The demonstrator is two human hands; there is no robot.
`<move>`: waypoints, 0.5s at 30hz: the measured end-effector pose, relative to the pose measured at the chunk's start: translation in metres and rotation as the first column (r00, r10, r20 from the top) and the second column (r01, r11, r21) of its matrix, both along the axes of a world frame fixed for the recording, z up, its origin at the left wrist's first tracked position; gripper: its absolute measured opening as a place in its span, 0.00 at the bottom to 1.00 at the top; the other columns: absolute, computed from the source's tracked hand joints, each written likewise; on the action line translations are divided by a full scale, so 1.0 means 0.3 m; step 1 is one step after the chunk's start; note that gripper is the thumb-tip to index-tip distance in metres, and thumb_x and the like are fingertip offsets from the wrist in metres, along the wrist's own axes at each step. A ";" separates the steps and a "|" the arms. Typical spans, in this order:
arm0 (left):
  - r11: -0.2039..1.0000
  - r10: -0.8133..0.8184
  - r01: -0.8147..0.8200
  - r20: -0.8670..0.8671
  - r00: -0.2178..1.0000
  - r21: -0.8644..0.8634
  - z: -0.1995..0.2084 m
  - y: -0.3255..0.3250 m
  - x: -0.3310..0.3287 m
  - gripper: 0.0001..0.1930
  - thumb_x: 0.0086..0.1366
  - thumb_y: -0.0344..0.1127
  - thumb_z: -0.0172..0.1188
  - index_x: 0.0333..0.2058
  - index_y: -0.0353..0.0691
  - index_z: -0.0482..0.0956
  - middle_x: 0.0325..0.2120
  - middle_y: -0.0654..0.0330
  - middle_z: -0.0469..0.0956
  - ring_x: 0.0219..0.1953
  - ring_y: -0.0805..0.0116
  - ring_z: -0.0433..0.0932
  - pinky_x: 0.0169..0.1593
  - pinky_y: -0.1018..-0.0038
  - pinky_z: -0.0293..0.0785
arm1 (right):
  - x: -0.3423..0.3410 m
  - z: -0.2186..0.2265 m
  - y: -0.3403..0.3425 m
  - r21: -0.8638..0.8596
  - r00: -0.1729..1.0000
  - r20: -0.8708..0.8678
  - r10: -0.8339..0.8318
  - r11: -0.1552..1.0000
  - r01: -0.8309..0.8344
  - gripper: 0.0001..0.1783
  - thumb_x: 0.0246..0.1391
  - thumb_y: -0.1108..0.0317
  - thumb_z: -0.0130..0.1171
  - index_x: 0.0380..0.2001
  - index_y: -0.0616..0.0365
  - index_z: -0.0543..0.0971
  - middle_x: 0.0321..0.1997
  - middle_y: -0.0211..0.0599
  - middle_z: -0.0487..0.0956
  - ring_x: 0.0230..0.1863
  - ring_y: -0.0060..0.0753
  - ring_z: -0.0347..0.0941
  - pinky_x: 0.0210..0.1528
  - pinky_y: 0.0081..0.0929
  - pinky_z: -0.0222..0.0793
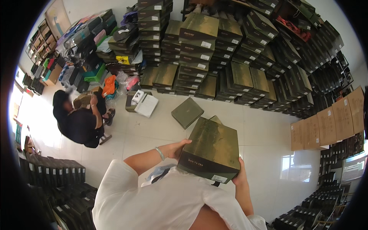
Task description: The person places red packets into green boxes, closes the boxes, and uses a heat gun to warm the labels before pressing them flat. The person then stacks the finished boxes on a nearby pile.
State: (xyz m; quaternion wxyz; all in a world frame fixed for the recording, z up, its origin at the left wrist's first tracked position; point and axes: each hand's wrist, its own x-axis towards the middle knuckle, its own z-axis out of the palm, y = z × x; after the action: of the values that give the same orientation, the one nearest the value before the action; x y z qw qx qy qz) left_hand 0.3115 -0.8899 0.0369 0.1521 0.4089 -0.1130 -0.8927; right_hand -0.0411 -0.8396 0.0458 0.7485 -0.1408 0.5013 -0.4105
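Note:
A dark green cardboard box [212, 147] with a landscape-patterned lid and a white label near its lower edge is held up in front of my body. My left hand [180, 148] grips its left side, thumb at the lid's edge. On its right side, my right hand [240, 173] presses against the wall, fingers partly hidden. The lid is on, so the contents are out of sight. Just beyond, a flat green box [187, 112] lies on the floor, and a corner of another green piece [216, 119] peeks out behind the held box.
Tall stacks of similar boxes [197, 42] line the far wall. Brown cartons [320, 128] stand at the right. On the left sits a person in black [82, 124] near orange bags [110, 86]. A box with white contents [145, 104] rests on the tiled floor. More boxes [53, 170] stand at near left.

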 end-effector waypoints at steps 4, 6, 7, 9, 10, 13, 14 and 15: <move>0.996 0.082 -0.082 -0.001 0.997 0.027 -0.216 -0.208 -0.068 0.42 0.60 0.66 0.57 0.66 0.46 0.62 0.64 0.57 0.66 0.63 0.58 0.67 0.62 0.56 0.65 | -0.155 -0.204 -0.138 0.193 0.898 0.363 -0.248 0.963 0.188 0.54 0.57 0.28 0.45 0.70 0.60 0.46 0.72 0.45 0.55 0.72 0.52 0.50 0.72 0.48 0.48; 0.996 0.093 -0.093 0.018 0.996 0.002 -0.272 -0.383 -0.085 0.43 0.60 0.66 0.57 0.66 0.47 0.61 0.63 0.57 0.67 0.63 0.58 0.68 0.60 0.55 0.66 | -0.101 -0.190 -0.207 0.456 0.717 0.481 -0.504 0.843 0.286 0.61 0.53 0.23 0.43 0.72 0.59 0.37 0.75 0.45 0.47 0.75 0.58 0.42 0.74 0.52 0.42; 0.996 0.089 -0.089 0.036 0.995 0.000 -0.266 -0.453 -0.099 0.43 0.59 0.66 0.57 0.67 0.47 0.61 0.63 0.57 0.68 0.63 0.58 0.68 0.60 0.55 0.67 | -0.071 -0.219 -0.245 0.489 0.741 0.449 -0.499 0.831 0.264 0.63 0.52 0.22 0.44 0.72 0.58 0.36 0.76 0.45 0.46 0.75 0.59 0.42 0.73 0.53 0.40; 0.997 0.074 -0.076 0.095 0.993 0.022 -0.333 -0.580 -0.110 0.44 0.59 0.67 0.57 0.67 0.48 0.60 0.61 0.56 0.69 0.62 0.57 0.68 0.58 0.55 0.69 | 0.005 -0.267 -0.322 0.564 0.790 0.380 -0.481 0.798 0.214 0.66 0.48 0.20 0.47 0.72 0.55 0.33 0.76 0.44 0.44 0.75 0.62 0.40 0.73 0.56 0.38; 0.997 0.063 -0.067 0.140 0.988 0.022 -0.403 -0.671 -0.108 0.44 0.59 0.68 0.57 0.67 0.48 0.59 0.61 0.55 0.69 0.61 0.57 0.69 0.57 0.55 0.70 | 0.066 -0.278 -0.428 0.428 0.877 0.358 -0.321 0.891 0.151 0.68 0.44 0.18 0.48 0.72 0.53 0.34 0.76 0.48 0.42 0.75 0.62 0.37 0.73 0.58 0.35; 1.000 0.017 -0.014 0.184 0.983 -0.019 -0.531 -0.925 -0.115 0.46 0.57 0.70 0.56 0.66 0.47 0.58 0.60 0.50 0.68 0.56 0.53 0.71 0.49 0.55 0.73 | 0.169 -0.359 -0.794 0.184 0.976 0.216 -0.015 0.983 -0.025 0.72 0.37 0.16 0.53 0.73 0.48 0.36 0.76 0.58 0.38 0.75 0.66 0.30 0.72 0.66 0.27; 0.999 0.031 -0.026 0.175 0.984 -0.032 -0.608 -0.991 -0.121 0.46 0.57 0.71 0.55 0.66 0.47 0.58 0.61 0.50 0.67 0.55 0.52 0.71 0.48 0.56 0.73 | 0.182 -0.426 -0.888 0.219 0.974 0.225 -0.014 0.975 -0.036 0.72 0.37 0.17 0.54 0.73 0.49 0.36 0.76 0.59 0.38 0.75 0.71 0.29 0.70 0.70 0.25; 0.998 0.047 -0.041 0.162 0.986 -0.045 -0.661 -1.049 -0.122 0.46 0.57 0.71 0.55 0.66 0.48 0.58 0.62 0.49 0.66 0.54 0.52 0.71 0.47 0.56 0.73 | 0.205 -0.423 -0.972 0.218 0.978 0.206 -0.038 0.976 -0.008 0.72 0.37 0.17 0.55 0.73 0.51 0.37 0.76 0.60 0.39 0.74 0.75 0.28 0.69 0.72 0.25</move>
State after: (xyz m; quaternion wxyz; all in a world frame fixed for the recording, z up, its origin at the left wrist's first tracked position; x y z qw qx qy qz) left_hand 0.2750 -1.2045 -0.1614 0.1704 0.4798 -0.1345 -0.8501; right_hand 0.0203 -1.1312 -0.0811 0.8047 -0.0103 0.4631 -0.3714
